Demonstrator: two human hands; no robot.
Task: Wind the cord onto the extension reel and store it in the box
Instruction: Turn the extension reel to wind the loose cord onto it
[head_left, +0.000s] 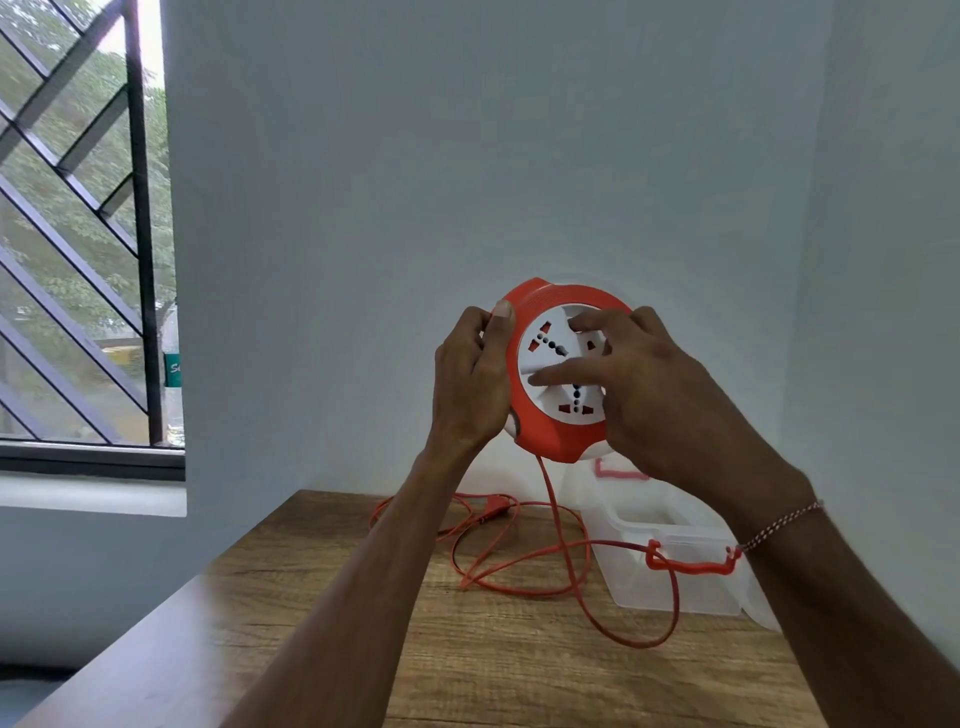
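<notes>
Pale walls, barred window (83, 234) at left, wooden table (415, 649) below. Held up above the table: orange-and-white reel (558, 332), face turned toward the camera. Left hand (470, 384) wrapped around the reel's left rim, thumb over the orange edge, gripping it steady. Right hand (639, 395) spread flat on the white socket face, fingertips pressed on the inner disc, seemingly set to turn it; not closed around anything. Orange cord (550, 545) hanging from the reel's underside and lying in loose loops across the table, one loop trailing over the front of the clear plastic box (675, 571) at right, plug (493, 512) resting among the loops near the wall. Box open, red clips on its sides, nothing visible inside. Winding barely begun, judging by the slack outside. Reel probably light, rigid, smooth plastic, so best clamped by the rim while the centre turns. Cord thin, limp, prone to tangling and snagging on the box clip (691, 564); better guided in under slight tension.
</notes>
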